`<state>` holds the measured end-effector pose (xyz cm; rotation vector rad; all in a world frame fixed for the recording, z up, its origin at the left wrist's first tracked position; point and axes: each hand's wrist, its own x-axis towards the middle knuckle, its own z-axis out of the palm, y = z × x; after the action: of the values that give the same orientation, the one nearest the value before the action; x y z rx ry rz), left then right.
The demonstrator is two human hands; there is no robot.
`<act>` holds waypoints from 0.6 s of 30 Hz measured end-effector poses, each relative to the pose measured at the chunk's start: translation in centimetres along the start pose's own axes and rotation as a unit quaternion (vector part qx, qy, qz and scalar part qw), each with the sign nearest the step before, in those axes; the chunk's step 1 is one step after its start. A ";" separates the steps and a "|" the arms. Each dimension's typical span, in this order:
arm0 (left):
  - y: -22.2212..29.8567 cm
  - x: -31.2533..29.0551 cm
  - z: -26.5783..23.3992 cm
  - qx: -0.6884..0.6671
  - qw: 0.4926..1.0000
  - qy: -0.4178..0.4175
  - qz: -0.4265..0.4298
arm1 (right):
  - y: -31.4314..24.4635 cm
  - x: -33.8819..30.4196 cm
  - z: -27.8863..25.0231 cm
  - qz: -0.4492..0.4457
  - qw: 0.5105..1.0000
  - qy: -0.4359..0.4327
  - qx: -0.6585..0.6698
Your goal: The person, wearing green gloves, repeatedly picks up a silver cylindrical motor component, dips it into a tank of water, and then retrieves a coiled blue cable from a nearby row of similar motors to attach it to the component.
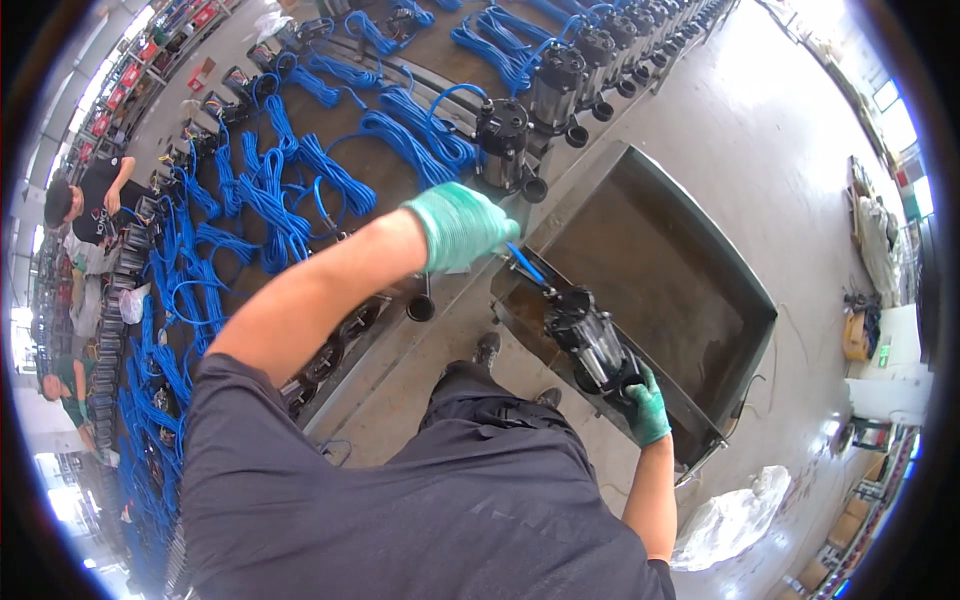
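Observation:
A submersible pump (585, 335) with a black top and a shiny metal body lies tilted over the near edge of a metal water tank (765, 310). My right hand (647, 408), in a green glove, is closed around its lower end by the black outlet; part of the fingers is hidden behind the pump. From the pump's top a blue cable (527, 263) runs up to my left hand (465, 228), also green-gloved. Its fingers are closed on the cable. Just beyond that hand, another pump (502, 140) stands upright at the bench edge.
A long bench on the left carries several coiled blue cables (340, 175) and rows of pumps (558, 85). Two people (100, 200) are at the bench's far left side. Clear plastic sheeting (735, 520) lies on the floor at the lower right.

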<state>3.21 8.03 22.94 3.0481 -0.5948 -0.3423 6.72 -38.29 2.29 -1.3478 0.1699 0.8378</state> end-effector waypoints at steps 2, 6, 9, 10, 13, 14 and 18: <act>-2.2 1.0 -1.0 0.009 0.994 -0.104 -0.023 | -1.3 -0.5 2.4 -0.005 0.998 -0.031 0.049; -8.5 2.9 0.4 0.037 0.980 -0.192 -0.028 | -2.3 -1.2 6.9 -0.071 0.990 0.074 -0.092; -13.3 4.2 4.5 0.039 0.955 -0.295 0.007 | -6.9 -4.5 12.2 -0.025 0.981 0.133 -0.142; -15.0 4.9 6.8 0.049 0.941 -0.334 0.036 | -7.0 -4.7 12.4 -0.048 0.979 0.133 -0.146; -17.1 6.2 11.9 0.051 0.929 -0.362 0.061 | -8.5 -5.5 14.6 -0.046 0.973 0.156 -0.166; -17.2 6.3 12.3 0.073 0.922 -0.378 0.051 | -8.8 -5.4 15.5 -0.066 0.965 0.156 -0.199; -19.8 5.3 14.2 0.038 0.938 -0.344 0.025 | -8.7 -3.4 18.1 -0.132 0.960 0.143 -0.201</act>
<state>12.27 24.73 6.85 2.9146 -0.7020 -1.4388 3.36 -23.36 15.70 -1.8277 0.0410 0.4601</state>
